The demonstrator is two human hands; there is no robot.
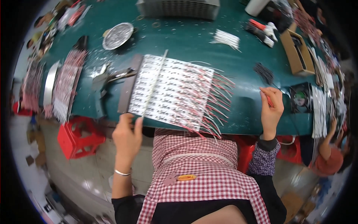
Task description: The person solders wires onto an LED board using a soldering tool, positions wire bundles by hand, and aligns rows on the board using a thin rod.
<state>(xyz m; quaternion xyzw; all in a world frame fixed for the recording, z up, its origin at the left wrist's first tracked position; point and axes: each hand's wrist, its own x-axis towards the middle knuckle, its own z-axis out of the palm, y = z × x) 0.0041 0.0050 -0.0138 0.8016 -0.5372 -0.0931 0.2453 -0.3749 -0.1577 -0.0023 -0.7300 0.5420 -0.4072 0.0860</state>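
A panel of white LED strips [175,89] lies on the green table [194,41], with red and white wires sticking out of its right edge. My left hand [128,136] pinches the near end of one thin strip [153,84] that lies across the panel. My right hand [271,108] is off to the right of the panel at the table's front edge, closed around a short red wire [269,100]. A small heap of black wires [264,72] sits just beyond that hand.
A round metal dish [118,36] and a bundle of white wires [225,38] lie farther back. More strip panels [67,86] hang over the left edge. A cardboard box [296,52] and small fan [300,98] stand at right. A red stool [76,136] is below. Another person's arm [328,145] shows at right.
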